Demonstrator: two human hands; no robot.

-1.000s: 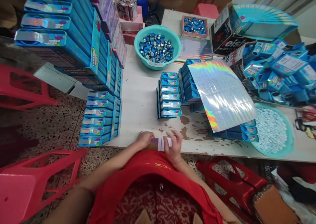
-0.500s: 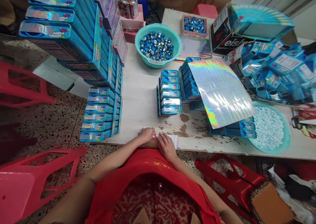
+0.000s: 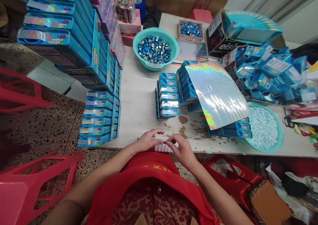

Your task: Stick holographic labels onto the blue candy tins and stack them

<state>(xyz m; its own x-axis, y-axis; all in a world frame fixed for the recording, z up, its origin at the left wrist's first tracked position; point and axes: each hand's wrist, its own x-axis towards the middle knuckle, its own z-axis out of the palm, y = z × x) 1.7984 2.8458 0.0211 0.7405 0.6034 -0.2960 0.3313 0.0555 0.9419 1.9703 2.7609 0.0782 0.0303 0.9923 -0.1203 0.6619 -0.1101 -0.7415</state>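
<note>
White desk [image 3: 139, 109], paint chipped toward front edge. White-banded sheet [image 3: 161, 148] at front edge between hands, long axis running left to right, just below fingertips. Right hand [image 3: 182, 150] nearer: fingers over sheet's right part, narrowed, tips bunched; cannot tell whether they pinch anything. Left hand [image 3: 147, 141] near sheet's left end: thumb and forefinger spread apart, nothing visibly held.

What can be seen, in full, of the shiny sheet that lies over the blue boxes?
The shiny sheet is silver, thin and roughly four-sided, like foil or coated film. Bright glints run across it, and rainbow colours show mainly along its upper and left edges. It looks slightly wavy and lies askew over blue boxes on the table, partly hiding them. Neither the left hand nor the right hand touches it.
</note>
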